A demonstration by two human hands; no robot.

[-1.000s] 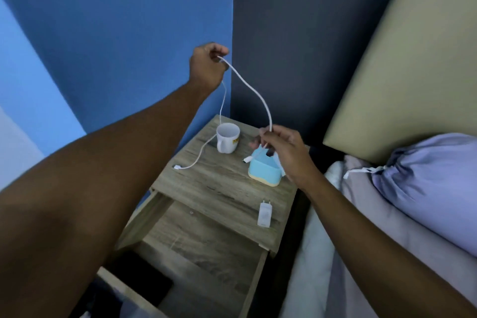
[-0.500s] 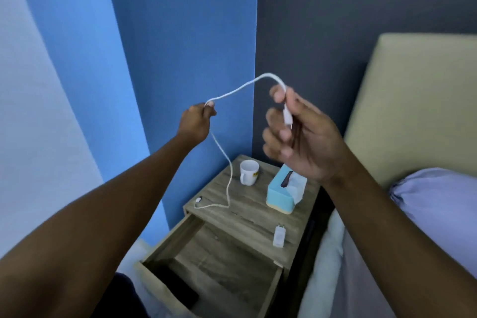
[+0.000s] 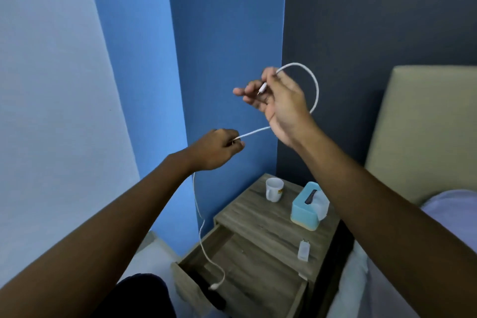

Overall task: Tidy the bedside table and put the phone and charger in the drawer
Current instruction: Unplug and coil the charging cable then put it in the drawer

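Hands raised in front of the blue wall [image 3: 224, 33], both working a white charging cable [image 3: 313, 85]. The right hand [image 3: 278, 100] is highest, thumb and fingers pinched on one connector end of the cable, the other fingers spread loosely. From there the cable arcs up and round behind the wrist in a loop, then runs across to the left hand [image 3: 214, 148], whose fingers are closed tight around it. Below that fist the rest of the cable hangs down freely, and its far plug [image 3: 214, 286] dangles over the open drawer [image 3: 253, 276]; I cannot tell whether it touches the drawer floor.

On the wooden bedside table [image 3: 258, 217] stand a white mug [image 3: 274, 189] near the back corner, a light blue tissue box [image 3: 307, 208] with a tissue poking out, just beside the bed side, and a small white charger plug [image 3: 303, 250] lying flat near the front edge. The mug carries a small yellowish mark, too small to read. No writing is legible on the charger plug or the tissue box. Something dark lies at the drawer's near end, too dim to identify. A beige headboard [image 3: 423, 131] and a lilac pillow [image 3: 454, 204] sit to the right.
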